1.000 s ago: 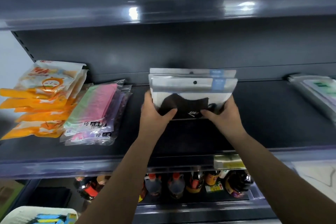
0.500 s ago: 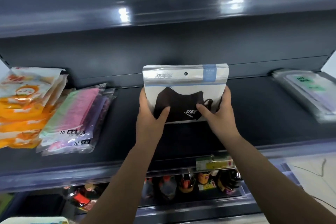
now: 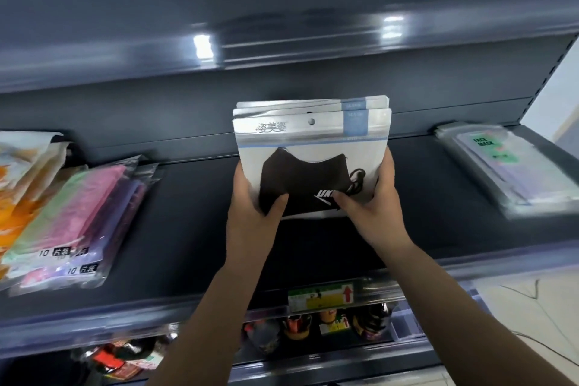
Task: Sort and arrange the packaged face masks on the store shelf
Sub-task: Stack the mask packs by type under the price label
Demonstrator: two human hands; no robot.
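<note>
Both hands hold a small stack of silver-topped packets with a black face mask showing through the front one. The stack stands upright over the middle of the dark shelf. My left hand grips its lower left edge, thumb on the front. My right hand grips the lower right edge the same way. Pink, green and purple mask packs lie stacked at the left of the shelf. Orange packs sit further left. Clear packs labelled FACE MASK lie at the right end.
Another dark shelf hangs close above. Below the shelf's front lip with a price tag stand several bottles. Pale floor shows at the lower right.
The view has swung left to right, so the shelf items sit further left in frame. The stack stays in both hands, now held more upright with its back packets showing above the front one.
</note>
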